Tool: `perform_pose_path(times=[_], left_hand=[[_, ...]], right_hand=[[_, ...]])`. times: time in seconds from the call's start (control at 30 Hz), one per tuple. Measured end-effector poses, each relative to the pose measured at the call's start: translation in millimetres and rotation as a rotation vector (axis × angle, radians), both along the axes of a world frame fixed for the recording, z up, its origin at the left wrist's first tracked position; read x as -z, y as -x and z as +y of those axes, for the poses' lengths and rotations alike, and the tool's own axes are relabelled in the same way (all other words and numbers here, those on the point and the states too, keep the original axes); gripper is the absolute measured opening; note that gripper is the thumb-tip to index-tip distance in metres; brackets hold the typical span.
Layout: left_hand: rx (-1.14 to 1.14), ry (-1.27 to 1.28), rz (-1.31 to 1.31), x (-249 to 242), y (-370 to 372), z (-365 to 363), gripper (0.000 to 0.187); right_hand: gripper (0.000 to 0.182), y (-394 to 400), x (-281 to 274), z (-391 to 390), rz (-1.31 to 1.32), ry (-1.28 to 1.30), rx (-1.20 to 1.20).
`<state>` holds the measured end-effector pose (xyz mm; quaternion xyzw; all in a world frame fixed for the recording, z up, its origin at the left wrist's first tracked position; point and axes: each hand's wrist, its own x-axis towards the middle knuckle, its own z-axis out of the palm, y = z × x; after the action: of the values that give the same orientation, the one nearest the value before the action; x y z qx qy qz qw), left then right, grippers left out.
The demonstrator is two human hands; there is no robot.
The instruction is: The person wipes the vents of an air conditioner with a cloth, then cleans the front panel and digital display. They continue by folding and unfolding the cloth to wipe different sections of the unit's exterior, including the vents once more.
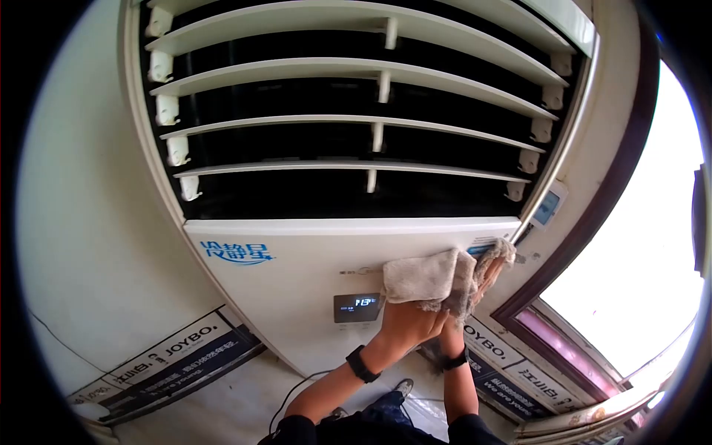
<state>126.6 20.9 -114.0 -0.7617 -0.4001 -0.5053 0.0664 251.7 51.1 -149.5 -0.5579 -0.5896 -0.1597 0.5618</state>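
A greyish-beige cleaning cloth (421, 276) lies bunched against the white front panel (297, 297) of a floor-standing air conditioner, near its right edge. My left hand (408, 323) grips the cloth's lower left part, just right of the small lit display (357, 307). Close beside it, my right hand (451, 335) holds the cloth's right part, with folds covering much of the fingers. Part of the cloth overlaps a blue label (482, 248) at the panel's upper right. Both wrists wear dark bands.
Wide white louvers (341, 120) span the dark air outlet above the panel. A small wall thermostat (547, 206) is mounted to the right, by a dark-framed bright window (630, 222). Printed strips (178, 348) run along the lower wall, and a dark cable (285, 397) hangs near the floor.
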Motion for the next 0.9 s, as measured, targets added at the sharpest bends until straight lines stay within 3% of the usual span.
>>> perform_pose_path(times=[0.13,0.2,0.27,0.37,0.47,0.63,0.73,0.9], left_hand=[[-0.160,-0.036,0.083,-31,38,-10,0.057],[-0.126,0.004,-0.092,-55,71,-16,0.066],[-0.114,0.013,-0.250,-73,106,-19,0.071],[-0.204,0.025,-0.408,-43,169,-25,0.071],[-0.282,0.080,-0.535,10,215,-29,0.070],[-0.313,0.145,-0.653,101,236,-39,0.070],[-0.295,0.199,-0.674,154,229,-56,0.070],[-0.273,0.286,-0.642,222,218,-81,0.070]], right_hand=[[0.077,46,-49,-7,-0.057,-0.141,0.090],[0.079,84,-87,-4,-0.134,-0.210,0.077],[0.075,125,-115,-13,-0.237,-0.230,-0.024],[0.067,186,-138,-34,-0.377,-0.152,-0.255],[0.064,244,-117,-34,-0.521,-0.288,-0.372],[0.063,264,-53,-42,-0.816,-0.234,-0.615],[0.064,265,14,-44,-0.782,-0.067,-0.837],[0.053,252,104,-48,-0.799,0.001,-0.820]])
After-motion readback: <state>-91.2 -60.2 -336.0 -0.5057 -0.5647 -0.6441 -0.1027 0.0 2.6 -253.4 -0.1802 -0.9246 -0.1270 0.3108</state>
